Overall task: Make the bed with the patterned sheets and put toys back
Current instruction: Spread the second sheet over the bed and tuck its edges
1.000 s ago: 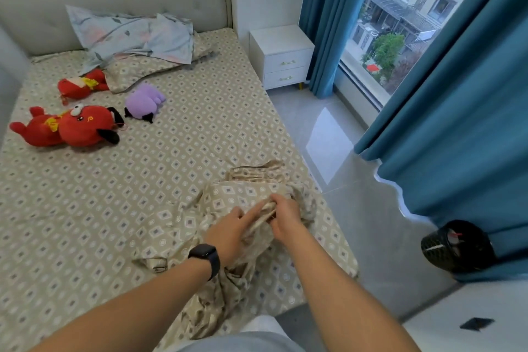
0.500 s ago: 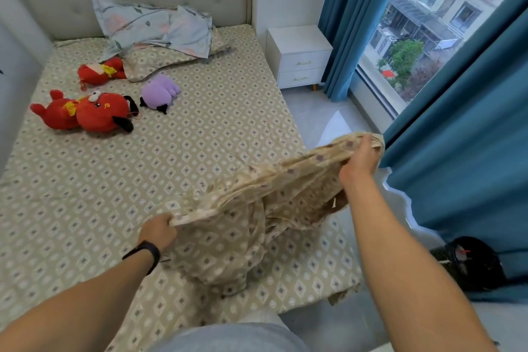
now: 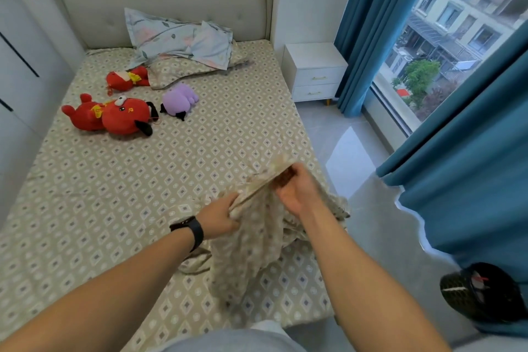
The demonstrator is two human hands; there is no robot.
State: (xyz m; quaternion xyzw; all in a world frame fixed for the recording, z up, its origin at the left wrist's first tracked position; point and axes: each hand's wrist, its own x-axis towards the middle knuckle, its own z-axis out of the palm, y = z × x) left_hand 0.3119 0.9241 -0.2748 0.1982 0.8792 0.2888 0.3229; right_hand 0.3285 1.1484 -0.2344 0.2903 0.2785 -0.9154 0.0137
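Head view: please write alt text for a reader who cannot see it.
Both hands, left hand and right hand, grip a bunched patterned cloth above the bed. Near the headboard lie two red toys, a purple toy and a pillow.

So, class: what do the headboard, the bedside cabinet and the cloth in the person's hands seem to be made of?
Headboard: padded grey upholstery, perhaps faux leather; it shows tufted dimples and seams.
Bedside cabinet: smooth white painted wood or laminate, with gold-coloured, likely metal, pulls.
Patterned cloth: thin woven fabric, probably cotton; it hangs in soft folds.
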